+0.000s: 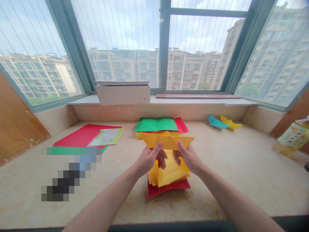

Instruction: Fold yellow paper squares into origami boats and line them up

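head — hands [147, 158] pinch yellow boat [167, 141] — lower edge

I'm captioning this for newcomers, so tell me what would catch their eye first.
Probably the folded yellow paper, boat-like in outline, held up by the left hand and right hand near the centre. Next, a blue paper boat and a yellow paper boat stand out on the counter at the back right. The red sheet toward the left also draws the eye.
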Demonstrator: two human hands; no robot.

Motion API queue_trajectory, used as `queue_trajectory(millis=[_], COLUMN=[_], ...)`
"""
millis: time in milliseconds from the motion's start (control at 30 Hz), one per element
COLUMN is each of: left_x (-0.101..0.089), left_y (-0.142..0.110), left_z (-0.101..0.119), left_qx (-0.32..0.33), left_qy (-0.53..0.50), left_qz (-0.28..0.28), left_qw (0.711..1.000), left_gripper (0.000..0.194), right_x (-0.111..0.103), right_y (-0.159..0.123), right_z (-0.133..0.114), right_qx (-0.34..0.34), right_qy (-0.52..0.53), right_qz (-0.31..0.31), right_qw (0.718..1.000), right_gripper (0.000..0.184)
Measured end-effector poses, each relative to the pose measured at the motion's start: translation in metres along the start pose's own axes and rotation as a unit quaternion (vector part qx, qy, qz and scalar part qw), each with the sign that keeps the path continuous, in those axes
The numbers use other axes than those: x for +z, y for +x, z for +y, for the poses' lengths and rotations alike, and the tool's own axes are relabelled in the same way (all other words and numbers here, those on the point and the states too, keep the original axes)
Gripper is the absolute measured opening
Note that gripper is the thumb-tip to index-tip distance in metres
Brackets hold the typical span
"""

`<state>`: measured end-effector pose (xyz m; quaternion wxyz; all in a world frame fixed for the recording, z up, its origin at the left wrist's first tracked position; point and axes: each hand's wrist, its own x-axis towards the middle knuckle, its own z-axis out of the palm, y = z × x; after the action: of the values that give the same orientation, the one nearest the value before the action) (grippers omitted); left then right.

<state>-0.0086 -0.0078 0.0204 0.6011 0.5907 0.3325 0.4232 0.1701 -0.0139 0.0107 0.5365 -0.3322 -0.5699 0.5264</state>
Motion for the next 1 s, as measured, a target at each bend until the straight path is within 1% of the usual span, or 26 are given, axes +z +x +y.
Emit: queue_trajectory(millis=[67, 133, 267, 400, 467, 533, 600, 633, 700, 767, 833, 900, 1000], left_x=[0.0, 0.0, 0.001, 0.003, 0.003, 0.003, 0.003, 0.002, 0.001, 0.0, 0.0, 0.001, 0.002], left_y=[-0.001, -0.001, -0.003, -0.005, -0.005, -0.004, -0.001, 0.0, 0.003, 0.005, 0.007, 0.008, 0.008], left_z=[-0.002, -0.004, -0.007, -0.007, -0.008, -0.009, -0.011, -0.012, -0.011, -0.007, -0.004, -0.002, -0.002], left_qx=[0.001, 0.002, 0.01, 0.03, 0.034, 0.035, 0.029, 0.024, 0.017, 0.022, 0.031, 0.042, 0.059], left_qy=[0.004, 0.004, 0.04, 0.081, 0.071, 0.038, -0.014, -0.043, -0.101, -0.148, -0.178, -0.195, -0.206], left_qz=[0.011, 0.01, -0.033, 0.009, 0.012, 0.005, 0.002, -0.003, -0.013, -0.007, 0.007, 0.007, 0.004], left_qw=[1.0, 1.0, 0.999, 0.996, 0.997, 0.999, 0.999, 0.999, 0.995, 0.989, 0.983, 0.98, 0.977], left_gripper=[0.064, 0.065, 0.067, 0.063, 0.061, 0.06, 0.059, 0.058, 0.056, 0.05, 0.045, 0.044, 0.043], right_x=[0.003, 0.006, 0.01, 0.013, 0.014, 0.013, 0.01, 0.008, 0.002, -0.006, -0.012, -0.015, -0.015], right_y=[-0.001, -0.002, -0.004, -0.008, -0.008, -0.009, -0.009, -0.009, -0.008, -0.006, -0.003, 0.0, 0.002], right_z=[0.001, 0.003, 0.008, 0.011, 0.012, 0.015, 0.018, 0.019, 0.019, 0.017, 0.013, 0.009, 0.007], right_qx=[0.0, 0.001, 0.0, -0.008, -0.005, -0.005, -0.028, -0.051, -0.114, -0.169, -0.197, -0.206, -0.21], right_qy=[-0.016, -0.037, -0.068, -0.077, -0.079, -0.083, -0.111, -0.141, -0.233, -0.33, -0.389, -0.426, -0.456], right_qz=[-0.001, -0.001, -0.037, -0.064, -0.067, -0.068, -0.05, -0.031, 0.017, 0.038, 0.018, -0.008, -0.043], right_qw=[1.0, 0.999, 0.997, 0.995, 0.995, 0.994, 0.992, 0.988, 0.966, 0.928, 0.9, 0.881, 0.863], right_gripper=[0.052, 0.052, 0.058, 0.063, 0.061, 0.06, 0.059, 0.057, 0.05, 0.042, 0.031, 0.026, 0.033])
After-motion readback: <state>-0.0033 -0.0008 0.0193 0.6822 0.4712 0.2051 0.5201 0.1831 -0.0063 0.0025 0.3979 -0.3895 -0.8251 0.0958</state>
